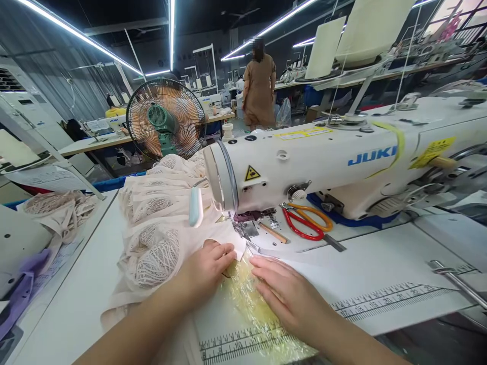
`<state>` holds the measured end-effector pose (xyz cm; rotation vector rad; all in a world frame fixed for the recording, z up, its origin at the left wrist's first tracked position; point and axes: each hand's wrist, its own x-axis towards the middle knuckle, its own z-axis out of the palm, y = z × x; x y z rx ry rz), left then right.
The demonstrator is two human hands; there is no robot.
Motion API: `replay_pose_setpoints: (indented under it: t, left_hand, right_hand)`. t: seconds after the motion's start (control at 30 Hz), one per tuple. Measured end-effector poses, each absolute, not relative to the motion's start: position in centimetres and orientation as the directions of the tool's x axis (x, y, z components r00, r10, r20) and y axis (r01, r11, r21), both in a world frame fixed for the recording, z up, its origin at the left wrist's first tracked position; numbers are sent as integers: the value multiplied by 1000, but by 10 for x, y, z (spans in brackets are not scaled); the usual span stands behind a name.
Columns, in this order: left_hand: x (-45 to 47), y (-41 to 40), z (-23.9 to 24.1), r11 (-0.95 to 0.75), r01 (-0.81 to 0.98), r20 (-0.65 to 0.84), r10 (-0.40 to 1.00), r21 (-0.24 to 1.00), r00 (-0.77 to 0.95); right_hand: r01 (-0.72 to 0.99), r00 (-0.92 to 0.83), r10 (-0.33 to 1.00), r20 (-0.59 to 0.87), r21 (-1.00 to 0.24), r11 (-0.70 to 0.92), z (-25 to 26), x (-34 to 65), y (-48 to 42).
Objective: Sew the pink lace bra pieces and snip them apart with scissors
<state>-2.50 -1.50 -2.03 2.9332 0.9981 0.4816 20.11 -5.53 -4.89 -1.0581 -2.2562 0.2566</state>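
Observation:
My left hand presses its curled fingers onto the edge of a beige lace garment, just in front of the sewing machine's needle area. Its thumb is mostly hidden. My right hand lies with fingers stretched out over a shiny yellowish plastic strip, its fingertips beside a thin metal guide. The strip runs from the guide down over the table's front edge. The white JUKI sewing machine stands over the cloth, and its presser foot is close ahead of both hands.
Scissors with red and orange handles and a small wooden stick lie right of the needle. A printed ruler runs along the front edge. Beyond stand a fan, thread cones and a person in brown.

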Motion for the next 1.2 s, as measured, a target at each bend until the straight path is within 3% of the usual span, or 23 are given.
replay_pose_setpoints:
  t: [0.73,1.1,1.2]
  left_hand:
    - [-32,14,-14,-772,623,229,633,121,740]
    - [-40,33,-19,-716,696,187,691,50,698]
    - [-41,36,-20,-707,706,181,697,20,693]
  right_hand:
    - [622,-464,770,438,-457,635,-46,201,-54]
    - [612,-420,789,448,-502,611,-43,199,-52]
    - [577,-386,764,517,-511,637,-36,198,-56]
